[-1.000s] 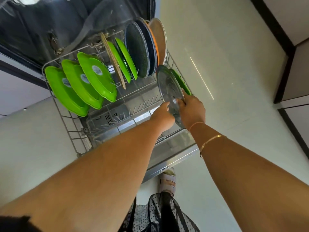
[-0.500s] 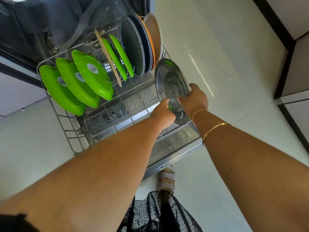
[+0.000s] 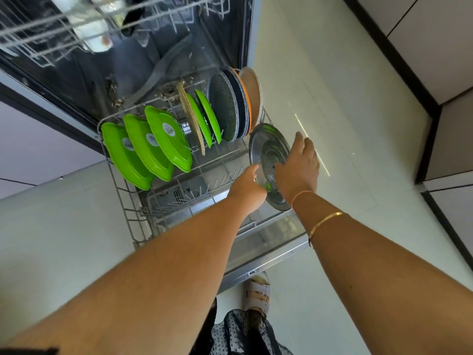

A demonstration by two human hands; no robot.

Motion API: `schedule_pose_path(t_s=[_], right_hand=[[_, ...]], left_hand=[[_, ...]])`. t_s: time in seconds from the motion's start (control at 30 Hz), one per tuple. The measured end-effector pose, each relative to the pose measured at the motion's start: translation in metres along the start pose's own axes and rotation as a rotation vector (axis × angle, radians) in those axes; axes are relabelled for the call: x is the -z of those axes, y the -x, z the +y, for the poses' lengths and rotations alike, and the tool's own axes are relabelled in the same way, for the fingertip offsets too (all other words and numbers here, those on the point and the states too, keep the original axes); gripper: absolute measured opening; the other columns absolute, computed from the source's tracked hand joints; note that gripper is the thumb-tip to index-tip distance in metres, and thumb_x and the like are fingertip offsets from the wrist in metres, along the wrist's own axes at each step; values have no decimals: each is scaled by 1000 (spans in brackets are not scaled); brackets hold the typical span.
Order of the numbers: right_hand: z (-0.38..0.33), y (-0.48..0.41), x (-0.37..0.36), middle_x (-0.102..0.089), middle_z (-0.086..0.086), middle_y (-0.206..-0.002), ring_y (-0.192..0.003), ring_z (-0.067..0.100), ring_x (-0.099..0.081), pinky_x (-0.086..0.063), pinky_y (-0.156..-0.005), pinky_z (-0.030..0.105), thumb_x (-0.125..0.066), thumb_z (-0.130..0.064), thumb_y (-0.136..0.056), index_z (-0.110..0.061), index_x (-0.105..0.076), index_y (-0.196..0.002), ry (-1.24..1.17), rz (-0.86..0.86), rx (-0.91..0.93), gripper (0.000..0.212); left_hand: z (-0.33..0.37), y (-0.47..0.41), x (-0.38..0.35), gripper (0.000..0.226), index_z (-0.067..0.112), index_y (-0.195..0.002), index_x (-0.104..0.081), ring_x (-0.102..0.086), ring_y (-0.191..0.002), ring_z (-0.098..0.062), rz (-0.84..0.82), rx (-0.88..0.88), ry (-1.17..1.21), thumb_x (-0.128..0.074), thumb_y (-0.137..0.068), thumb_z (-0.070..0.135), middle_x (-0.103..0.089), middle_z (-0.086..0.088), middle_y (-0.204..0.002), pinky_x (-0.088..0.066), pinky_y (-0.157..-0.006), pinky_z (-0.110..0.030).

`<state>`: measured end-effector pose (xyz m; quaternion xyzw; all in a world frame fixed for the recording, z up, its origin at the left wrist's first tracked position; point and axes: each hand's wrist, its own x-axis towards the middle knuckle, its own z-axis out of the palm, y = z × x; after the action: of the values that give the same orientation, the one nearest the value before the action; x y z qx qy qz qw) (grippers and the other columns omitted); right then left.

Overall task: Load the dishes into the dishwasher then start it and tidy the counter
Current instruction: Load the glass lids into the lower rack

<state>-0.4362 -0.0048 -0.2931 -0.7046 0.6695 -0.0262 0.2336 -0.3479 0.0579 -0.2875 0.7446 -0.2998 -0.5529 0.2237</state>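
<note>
Two hands on the steel plate (image 3: 266,152), which stands on edge at the right end of the lower rack (image 3: 125,213). Your left hand (image 3: 245,187) pinches its lower rim; your right hand (image 3: 299,165) lies flat against it, fingers straight. This looks like the loading step. Next, seat it between the tines and let go. The dark plates (image 3: 225,111) just behind crowd the slot. The green trays (image 3: 146,147) sit well to the left.

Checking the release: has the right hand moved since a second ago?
Yes: the right hand slid farther up the steel plate, toward the dark plates.
</note>
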Motion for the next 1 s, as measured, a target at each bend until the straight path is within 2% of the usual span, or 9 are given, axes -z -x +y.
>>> schedule_pose_path(t_s=[0.07, 0.2, 0.3, 0.37, 0.43, 0.5, 0.67, 0.8, 1.0], right_hand=[[-15, 11, 8, -18, 16, -154, -143, 32, -17, -17, -118, 40, -51, -6, -89, -10, -15, -149, 23, 29, 136, 69], [-57, 41, 33, -34, 14, -145, -133, 30, -34, -30, -111, 36, -47, -3, -89, -7, -33, -142, 15, -32, 402, 55], [-98, 71, 51, -44, 13, -131, -122, 29, -41, -39, -103, 41, -46, -5, -89, -8, -46, -132, 82, -106, 665, 43], [-119, 92, 59, -52, 13, -121, -113, 30, -48, -47, -93, 42, -46, -7, -85, -7, -54, -120, 67, -141, 771, 36], [-150, 118, 80, -58, 18, -115, -105, 36, -57, -54, -82, 43, -55, -5, -77, -4, -59, -111, -5, -148, 855, 34], [-169, 132, 85, -58, 18, -114, -105, 38, -58, -54, -83, 42, -63, 1, -72, -4, -59, -114, 20, -178, 889, 42], [-266, 221, 135, -49, 14, -131, -118, 33, -49, -42, -99, 40, -46, -6, -90, -7, -46, -134, 106, -208, 1168, 44], [-348, 282, 139, -45, 8, -131, -119, 30, -47, -45, -97, 43, -43, -8, -90, -14, -43, -135, 197, -252, 1365, 45], [-481, 376, 113, -51, 8, -126, -111, 28, -53, -49, -91, 40, -42, -13, -94, -15, -49, -127, 186, -161, 1588, 33]], left_hand=[[3, 12, 10, 64, 21, -146, -28, -49, -124, -27, 46, -11, -33, -46, -89, 0, -36, -4, -149, -47, -97, -43], [9, 50, 41, 54, 18, -138, -38, -48, -125, -31, 170, -104, -291, -52, -87, 8, -47, -10, -140, -43, -100, -43], [14, 94, 83, 41, 21, -122, -47, -58, -108, -31, 287, -189, -512, -57, -83, 16, -58, -7, -119, -51, -84, -46], [15, 124, 106, 46, 19, -127, -43, -57, -108, -29, 357, -219, -661, -57, -84, 18, -55, -5, -121, -50, -82, -43], [17, 167, 139, 51, 18, -133, -40, -55, -112, -27, 453, -221, -680, -53, -85, 19, -52, -3, -127, -48, -85, -41], [16, 185, 155, 54, 18, -136, -38, -53, -114, -26, 493, -219, -660, -53, -85, 20, -50, -3, -130, -47, -87, -38], [3, 290, 221, 57, 15, -140, -35, -52, -115, -27, 722, -136, -577, -54, -87, 25, -50, -6, -131, -44, -91, -38], [-28, 350, 283, 53, 16, -141, -34, -52, -116, -23, 891, -54, -517, -50, -92, 27, -49, -4, -133, -45, -95, -34], [-90, 436, 401, 52, 18, -140, -34, -50, -117, -25, 1095, 37, -501, -46, -89, 19, -47, -3, -134, -44, -94, -38]])
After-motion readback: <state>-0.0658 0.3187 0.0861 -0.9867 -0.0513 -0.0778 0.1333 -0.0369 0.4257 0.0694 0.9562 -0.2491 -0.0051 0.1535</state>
